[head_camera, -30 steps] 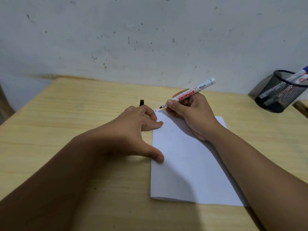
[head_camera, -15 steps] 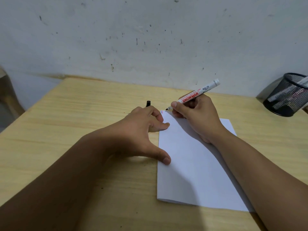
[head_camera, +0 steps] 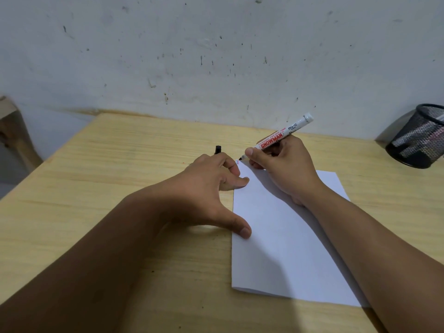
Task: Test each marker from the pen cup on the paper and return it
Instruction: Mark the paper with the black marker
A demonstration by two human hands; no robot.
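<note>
I see 2 hands over a wooden surface (head_camera: 120, 179). My right hand (head_camera: 286, 164) grips a white marker (head_camera: 281, 138) with red letters on it, pinched between the thumb and curled fingers. The dark tip of the marker touches the far left corner of the white paper (head_camera: 283, 239). I can see a few tiny lines of color right at that corner. The back end of the marker tilts up and away to the right. My left hand (head_camera: 209, 188) holds the paper down at its left edge. Its thumb presses flat on the paper edge, and 1 finger tip rests on the edge farther up. The other fingers curl around a small black cap (head_camera: 218, 149), which sticks out just above the knuckles. The paper lies flat on the surface, with my right wrist resting on it. A black mesh pen cup (head_camera: 418, 138) stands far to the right, near the wall (head_camera: 216, 49), well apart from the paper. Something is inside it, but it is too blurry for me to tell what.
</note>
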